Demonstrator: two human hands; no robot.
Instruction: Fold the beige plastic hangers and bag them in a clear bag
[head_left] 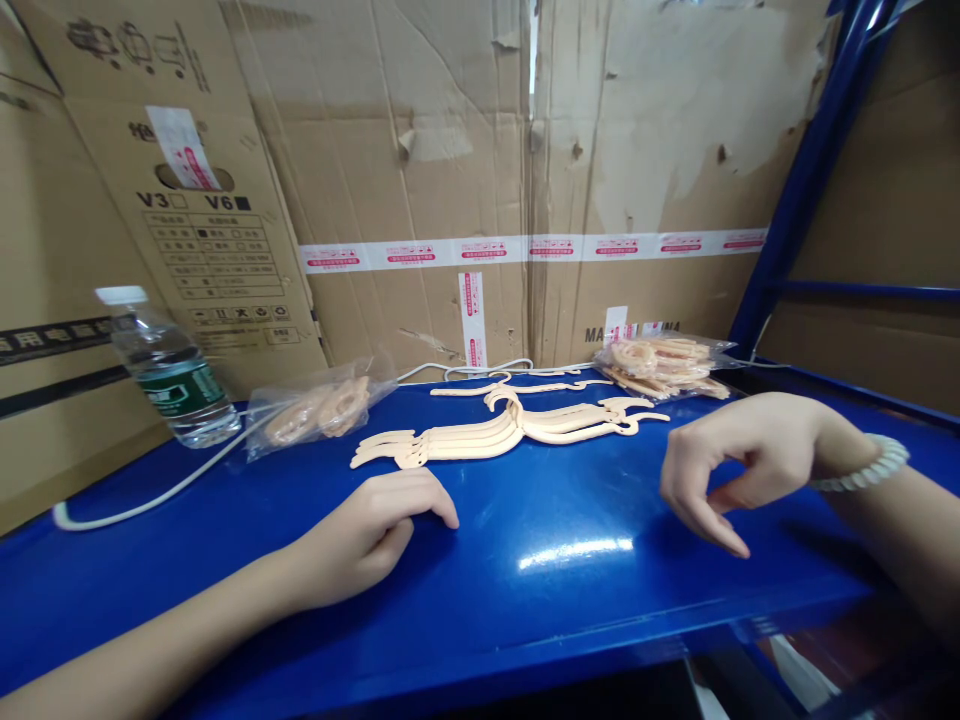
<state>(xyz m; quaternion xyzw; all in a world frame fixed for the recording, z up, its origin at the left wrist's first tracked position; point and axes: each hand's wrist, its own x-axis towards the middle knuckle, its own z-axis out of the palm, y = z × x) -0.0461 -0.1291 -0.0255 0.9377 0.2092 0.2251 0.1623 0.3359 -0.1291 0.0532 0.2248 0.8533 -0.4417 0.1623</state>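
Several beige folding clothes hangers (472, 437) lie nested in a row on the blue shelf (480, 610), their hooks near the middle. Just in front of the hangers' left end is my left hand (379, 530), low over the surface, fingers loosely bent with the index finger stretched out, holding nothing. My right hand (739, 465), with a pale coiled band at its wrist, hangs to the right of the row. Its fingers droop apart from the thumb and nothing is between them. Behind the row lies another beige hanger (510, 386).
A clear bag of beige parts (322, 410) lies at the left, beside a water bottle (176, 375). Another bag of hangers (664, 362) sits at the back right. A white cable (180, 490) crosses the left side. Cardboard sheets (420, 180) wall the back; a blue post (806, 160) stands right.
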